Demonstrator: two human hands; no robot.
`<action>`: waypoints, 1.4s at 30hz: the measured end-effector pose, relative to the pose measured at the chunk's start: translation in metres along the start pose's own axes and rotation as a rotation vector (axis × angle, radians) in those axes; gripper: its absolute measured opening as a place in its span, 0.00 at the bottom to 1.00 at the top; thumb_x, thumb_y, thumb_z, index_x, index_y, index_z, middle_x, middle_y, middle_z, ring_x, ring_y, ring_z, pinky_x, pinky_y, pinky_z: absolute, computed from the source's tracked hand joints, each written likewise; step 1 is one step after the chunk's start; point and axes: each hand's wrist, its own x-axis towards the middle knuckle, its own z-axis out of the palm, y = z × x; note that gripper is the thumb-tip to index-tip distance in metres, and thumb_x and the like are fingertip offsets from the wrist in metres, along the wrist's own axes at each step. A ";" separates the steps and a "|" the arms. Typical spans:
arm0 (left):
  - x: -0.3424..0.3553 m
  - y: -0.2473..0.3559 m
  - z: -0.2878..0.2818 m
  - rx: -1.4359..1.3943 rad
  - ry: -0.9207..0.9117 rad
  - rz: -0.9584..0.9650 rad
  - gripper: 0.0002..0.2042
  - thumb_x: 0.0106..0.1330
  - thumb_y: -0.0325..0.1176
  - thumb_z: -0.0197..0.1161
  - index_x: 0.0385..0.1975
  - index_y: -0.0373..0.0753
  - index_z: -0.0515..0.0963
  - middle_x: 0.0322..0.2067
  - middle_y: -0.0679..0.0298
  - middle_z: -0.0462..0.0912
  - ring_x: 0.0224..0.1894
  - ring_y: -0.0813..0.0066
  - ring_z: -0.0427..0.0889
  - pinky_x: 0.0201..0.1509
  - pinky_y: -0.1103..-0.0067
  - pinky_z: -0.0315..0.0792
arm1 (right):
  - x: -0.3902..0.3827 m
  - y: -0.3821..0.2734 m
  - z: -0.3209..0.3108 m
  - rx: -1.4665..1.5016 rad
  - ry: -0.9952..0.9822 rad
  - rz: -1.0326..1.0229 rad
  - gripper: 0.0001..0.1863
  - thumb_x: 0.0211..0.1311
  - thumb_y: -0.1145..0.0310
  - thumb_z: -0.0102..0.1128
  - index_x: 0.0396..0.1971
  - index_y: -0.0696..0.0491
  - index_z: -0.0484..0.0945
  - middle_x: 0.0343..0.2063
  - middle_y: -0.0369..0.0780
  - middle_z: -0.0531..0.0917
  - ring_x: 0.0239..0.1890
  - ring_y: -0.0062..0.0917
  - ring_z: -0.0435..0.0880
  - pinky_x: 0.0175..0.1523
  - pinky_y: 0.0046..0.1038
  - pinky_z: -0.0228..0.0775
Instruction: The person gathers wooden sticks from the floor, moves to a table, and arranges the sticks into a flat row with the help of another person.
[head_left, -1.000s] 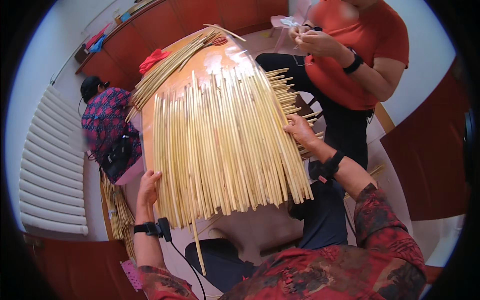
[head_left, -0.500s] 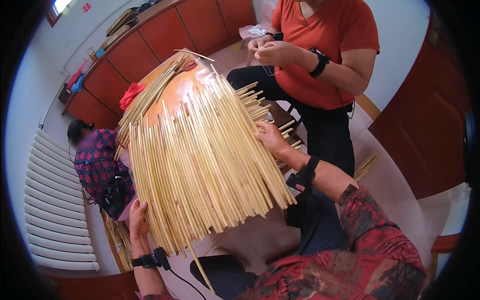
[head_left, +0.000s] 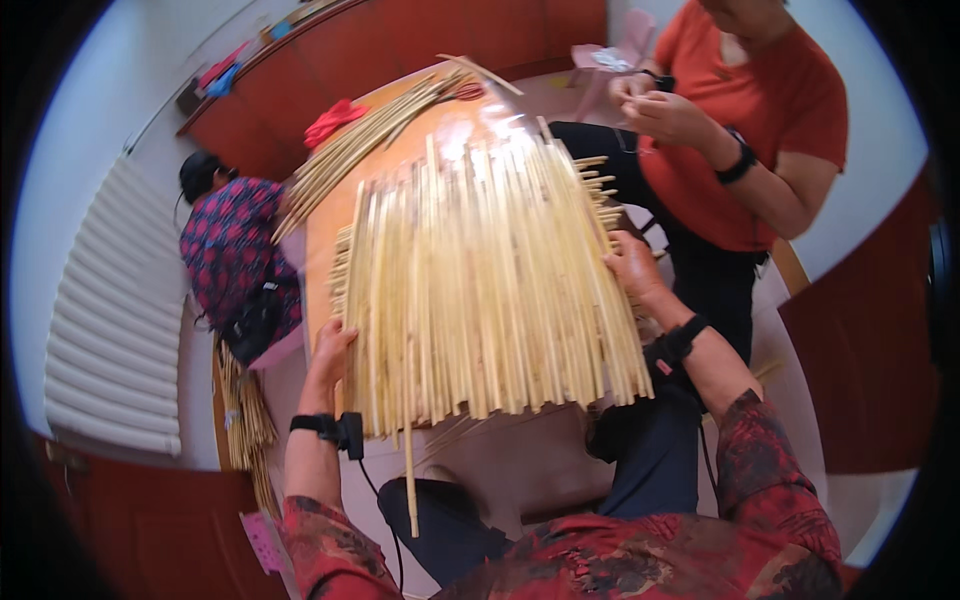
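A wide mat of pale yellow plant stalks [head_left: 480,290], laid side by side, stretches between my hands above the near part of the table. My left hand [head_left: 332,358] is closed on its left edge, with the thumb on top. On the right edge, my right hand [head_left: 636,268] has its fingers bent round the outer stalks; some of them are hidden beneath. The stalk ends are uneven, and one long stalk [head_left: 411,490] sticks out toward my lap. More stalks [head_left: 340,275] lie crosswise under the mat, their ends showing on both sides.
On the orange table [head_left: 325,220] lie a loose bundle of stalks [head_left: 365,130], a red cloth [head_left: 333,120] and red-handled scissors [head_left: 468,91]. A person in orange [head_left: 750,130] sits at the right, pinching thread; another person [head_left: 235,240] is at the left. Stalk bundles [head_left: 243,405] stand lower left.
The mat has turned from a slant to nearly straight ahead of me and lies flatter over the table. Both hands keep their hold. The view has also shifted, moving the room's contents rightward.
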 end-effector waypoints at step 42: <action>-0.016 0.032 0.038 1.217 0.268 0.779 0.18 0.56 0.29 0.52 0.48 0.37 0.67 0.52 0.51 0.64 0.56 0.57 0.62 0.56 0.69 0.57 | 0.005 -0.063 -0.008 -0.412 -0.127 -0.316 0.23 0.53 0.63 0.51 0.50 0.51 0.65 0.49 0.48 0.67 0.53 0.38 0.64 0.57 0.33 0.55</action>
